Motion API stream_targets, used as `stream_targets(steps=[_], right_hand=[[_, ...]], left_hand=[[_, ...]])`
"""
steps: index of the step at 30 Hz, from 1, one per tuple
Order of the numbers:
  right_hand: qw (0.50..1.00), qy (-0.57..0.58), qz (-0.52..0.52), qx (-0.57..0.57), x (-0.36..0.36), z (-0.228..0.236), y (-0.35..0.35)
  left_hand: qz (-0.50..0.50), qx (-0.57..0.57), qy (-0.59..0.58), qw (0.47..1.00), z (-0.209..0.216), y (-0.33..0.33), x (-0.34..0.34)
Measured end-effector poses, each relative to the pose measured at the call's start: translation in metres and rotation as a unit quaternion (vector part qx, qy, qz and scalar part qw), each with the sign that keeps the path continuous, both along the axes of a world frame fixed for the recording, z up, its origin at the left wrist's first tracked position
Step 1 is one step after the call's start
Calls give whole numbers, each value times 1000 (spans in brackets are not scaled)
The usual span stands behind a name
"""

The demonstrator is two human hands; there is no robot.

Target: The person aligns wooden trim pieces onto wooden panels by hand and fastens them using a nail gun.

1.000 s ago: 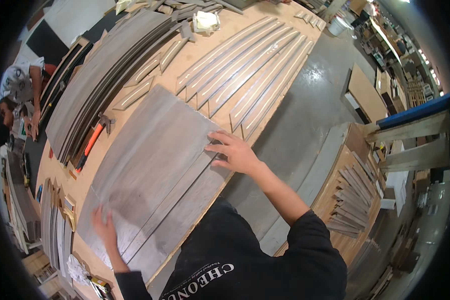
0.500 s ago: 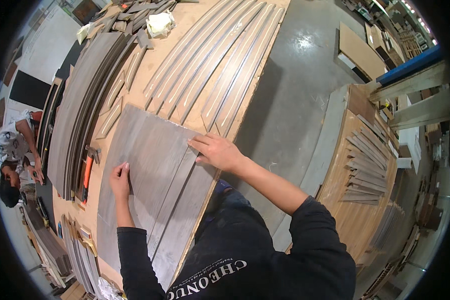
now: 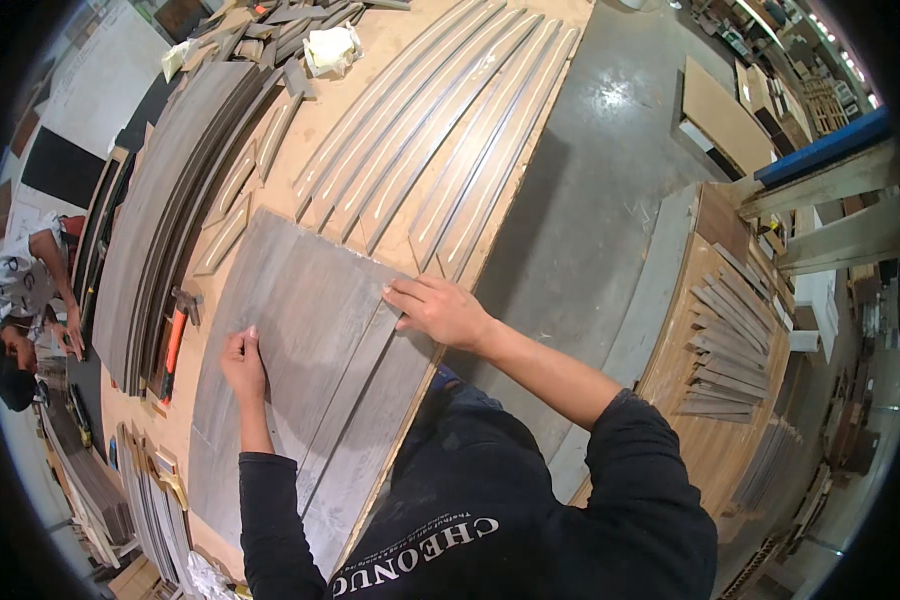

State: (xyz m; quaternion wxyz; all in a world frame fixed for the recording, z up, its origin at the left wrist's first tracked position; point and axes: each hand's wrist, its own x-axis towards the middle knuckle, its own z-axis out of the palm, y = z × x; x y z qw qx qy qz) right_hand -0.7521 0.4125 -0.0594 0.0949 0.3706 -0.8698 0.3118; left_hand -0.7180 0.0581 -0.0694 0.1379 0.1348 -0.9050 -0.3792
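Note:
Grey wood-grain planks [image 3: 300, 290] lie side by side on the workbench in front of me, with a narrow plank [image 3: 355, 372] among them. My right hand [image 3: 440, 310] grips the far end of that narrow plank, fingers bent over its edge and thumb lower down. My left hand [image 3: 243, 364] is over the left part of the planks, thumb and fingertips pinched together. Whatever is in that pinch, if anything, is too small to make out. Just beyond the planks lie several long strips [image 3: 440, 120] with pale glue beads along them.
An orange-handled hammer [image 3: 175, 340] lies left of the planks, beside a stack of long grey boards [image 3: 160, 210]. Short glued pieces [image 3: 225, 235] lie nearby. Offcuts and a crumpled white wrapper [image 3: 332, 50] are at the back. Another person [image 3: 35, 280] works at far left. Wood strips [image 3: 725, 350] cover a right-hand stack.
The view has shifted slightly. Both hands keep nearly the same places and poses on the planks.

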Motion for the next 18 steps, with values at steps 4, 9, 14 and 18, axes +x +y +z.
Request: stream_targets(steps=[4, 9, 14, 18], right_hand=[[999, -47, -15, 3, 6, 3, -3], [996, -77, -34, -11, 6, 4, 1], [984, -150, -84, 34, 5, 16, -1], [975, -180, -98, 84, 6, 18, -4]], left_hand=[[-14, -45, 13, 999, -6, -9, -1], [9, 14, -30, 999, 2, 10, -17], [16, -18, -12, 1000, -13, 3, -17], [28, 2, -2, 1000, -12, 7, -16]])
